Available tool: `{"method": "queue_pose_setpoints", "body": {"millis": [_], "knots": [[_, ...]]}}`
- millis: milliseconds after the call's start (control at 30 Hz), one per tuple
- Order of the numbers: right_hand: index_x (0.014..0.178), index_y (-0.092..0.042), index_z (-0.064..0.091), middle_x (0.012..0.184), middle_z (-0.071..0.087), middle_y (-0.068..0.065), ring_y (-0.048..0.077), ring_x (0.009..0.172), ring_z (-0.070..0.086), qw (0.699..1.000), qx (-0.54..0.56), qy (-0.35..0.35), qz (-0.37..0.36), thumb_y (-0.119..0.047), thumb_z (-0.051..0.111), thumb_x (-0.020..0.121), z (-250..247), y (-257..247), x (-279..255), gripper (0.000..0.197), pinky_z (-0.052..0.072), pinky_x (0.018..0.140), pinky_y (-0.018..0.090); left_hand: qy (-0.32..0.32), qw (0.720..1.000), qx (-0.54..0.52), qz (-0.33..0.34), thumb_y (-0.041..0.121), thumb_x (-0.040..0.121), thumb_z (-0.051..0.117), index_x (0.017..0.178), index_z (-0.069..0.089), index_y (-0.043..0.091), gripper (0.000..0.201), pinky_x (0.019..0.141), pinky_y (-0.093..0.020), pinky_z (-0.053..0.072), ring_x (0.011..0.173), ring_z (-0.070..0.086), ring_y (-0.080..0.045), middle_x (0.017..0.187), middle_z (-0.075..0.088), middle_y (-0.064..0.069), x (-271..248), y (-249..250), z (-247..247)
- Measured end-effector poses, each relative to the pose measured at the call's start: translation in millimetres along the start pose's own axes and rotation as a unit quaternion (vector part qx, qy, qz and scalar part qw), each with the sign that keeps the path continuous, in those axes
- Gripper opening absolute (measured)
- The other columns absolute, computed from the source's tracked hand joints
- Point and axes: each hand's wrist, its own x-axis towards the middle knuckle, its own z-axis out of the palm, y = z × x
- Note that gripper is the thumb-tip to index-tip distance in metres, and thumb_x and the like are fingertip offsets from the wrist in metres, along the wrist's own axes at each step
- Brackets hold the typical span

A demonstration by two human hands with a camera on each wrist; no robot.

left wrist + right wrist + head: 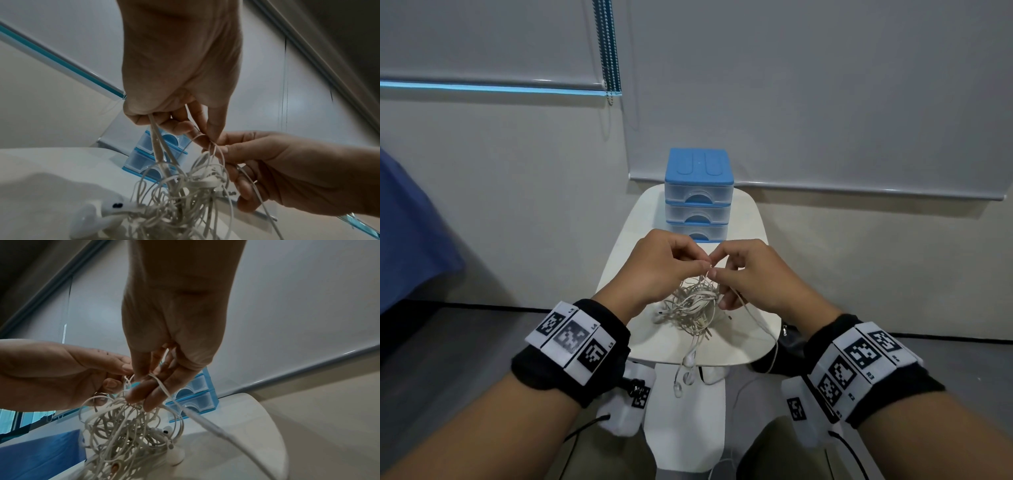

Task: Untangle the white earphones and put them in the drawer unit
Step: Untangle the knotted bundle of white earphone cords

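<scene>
A tangled bundle of white earphones [693, 308] hangs just above the small white table [743, 219], its loops also filling the left wrist view [180, 191] and the right wrist view [127, 426]. My left hand [661, 267] pinches strands at the top of the tangle. My right hand [746, 270] pinches a cord close beside it, fingertips nearly touching. Earbuds [685, 377] dangle over the table's near edge. One loose cord [760, 325] trails off to the right. The blue drawer unit [698, 195] stands behind the hands, its three clear drawers closed.
The table is narrow, with floor on both sides. A wall with roller blinds [825, 102] and a bead chain [609, 51] stands behind the unit. Blue fabric [410, 233] lies at the left. A dark object [787, 339] sits by the table's right edge.
</scene>
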Motion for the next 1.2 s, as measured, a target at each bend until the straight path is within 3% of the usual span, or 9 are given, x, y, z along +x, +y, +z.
{"method": "queue_pose_setpoints", "body": {"millis": [233, 433, 567, 633, 700, 767, 867, 1067, 1200], "knots": [[0.088, -0.012, 0.067, 0.078, 0.066, 0.013, 0.031, 0.063, 0.073, 1.0, -0.006, -0.003, -0.012, -0.014, 0.07, 0.095, 2.4, 12.4, 3.4, 0.008, 0.062, 0.061, 0.041, 0.027, 1.0, -0.009, 0.005, 0.011, 0.089, 0.078, 0.088, 0.082, 0.026, 0.015, 0.057, -0.013, 0.045, 0.065, 0.054, -0.001, 0.083, 0.075, 0.003, 0.6, -3.8, 0.3], [0.079, -0.017, 0.066, 0.071, 0.067, 0.003, 0.039, 0.066, 0.066, 0.997, -0.056, 0.007, -0.055, -0.021, 0.073, 0.091, -0.9, 21.1, 6.0, 0.014, 0.06, 0.066, 0.049, 0.06, 0.998, 0.014, 0.007, 0.032, 0.084, 0.077, 0.088, 0.079, 0.042, 0.011, 0.092, -0.045, 0.049, 0.08, 0.065, -0.007, 0.086, 0.077, 0.013, 0.9, -5.1, 5.8], [0.079, -0.016, 0.068, 0.072, 0.067, 0.007, 0.038, 0.069, 0.066, 0.996, -0.064, 0.002, -0.064, -0.022, 0.073, 0.092, -4.1, 20.8, 3.9, 0.016, 0.059, 0.07, 0.05, 0.086, 0.987, 0.134, 0.028, 0.031, 0.092, 0.076, 0.087, 0.076, 0.039, 0.009, 0.092, -0.035, 0.023, 0.093, 0.065, 0.005, 0.084, 0.075, 0.021, 0.1, 1.0, 8.8], [0.078, -0.015, 0.071, 0.072, 0.067, 0.01, 0.038, 0.069, 0.065, 0.996, -0.064, 0.001, -0.066, -0.022, 0.072, 0.093, -5.7, 18.9, 2.1, 0.017, 0.059, 0.07, 0.048, 0.081, 0.989, 0.121, 0.039, 0.026, 0.092, 0.076, 0.087, 0.077, 0.038, 0.013, 0.098, -0.035, 0.031, 0.092, 0.067, 0.001, 0.084, 0.075, 0.018, 1.5, 1.0, 8.6], [0.077, -0.016, 0.075, 0.073, 0.067, 0.011, 0.035, 0.067, 0.066, 0.996, -0.056, 0.008, -0.07, -0.021, 0.072, 0.093, -7.5, 17.7, 1.6, 0.017, 0.059, 0.07, 0.047, 0.074, 0.994, 0.073, 0.042, 0.017, 0.094, 0.073, 0.088, 0.079, 0.033, 0.018, 0.084, -0.034, 0.053, 0.085, 0.07, -0.01, 0.082, 0.075, 0.01, 2.2, 0.8, 7.3], [0.077, -0.017, 0.078, 0.077, 0.067, 0.007, 0.036, 0.067, 0.066, 0.996, -0.047, 0.027, -0.075, -0.019, 0.074, 0.091, -9.0, 18.2, 3.2, 0.015, 0.061, 0.07, 0.048, 0.071, 0.995, 0.064, 0.039, 0.01, 0.098, 0.065, 0.092, 0.078, 0.025, 0.022, 0.058, -0.017, 0.048, 0.073, 0.071, -0.008, 0.08, 0.075, 0.002, 1.6, 3.9, 6.6], [0.077, -0.017, 0.079, 0.08, 0.066, -0.006, 0.035, 0.061, 0.066, 0.994, -0.049, 0.042, -0.085, -0.018, 0.077, 0.089, -9.9, 20.8, 6.0, 0.012, 0.061, 0.069, 0.044, 0.043, 0.994, 0.099, 0.035, 0.006, 0.104, 0.053, 0.099, 0.076, 0.019, 0.027, 0.045, -0.009, 0.037, 0.059, 0.065, 0.004, 0.077, 0.073, -0.001, 0.4, 8.3, 8.2], [0.077, -0.012, 0.074, 0.072, 0.065, 0.011, 0.023, 0.056, 0.058, 0.997, -0.009, 0.029, -0.068, -0.012, 0.076, 0.088, -11.7, 21.6, 7.0, 0.011, 0.054, 0.064, 0.04, -0.037, 0.992, 0.116, 0.009, 0.017, 0.101, 0.059, 0.099, 0.079, 0.025, 0.022, 0.05, -0.01, 0.041, 0.062, 0.064, -0.003, 0.077, 0.069, 0.004, 1.5, 14.4, 2.5], [0.081, -0.008, 0.072, 0.067, 0.062, -0.001, 0.02, 0.058, 0.056, 0.998, 0.018, 0.003, -0.055, -0.01, 0.075, 0.09, -11.1, 18.7, 4.8, 0.011, 0.053, 0.06, 0.034, -0.043, 0.989, 0.144, 0.012, 0.026, 0.096, 0.072, 0.084, 0.079, 0.023, 0.014, 0.066, -0.025, 0.051, 0.069, 0.067, -0.011, 0.074, 0.07, 0.009, 4.1, 12.7, -1.1]]}}
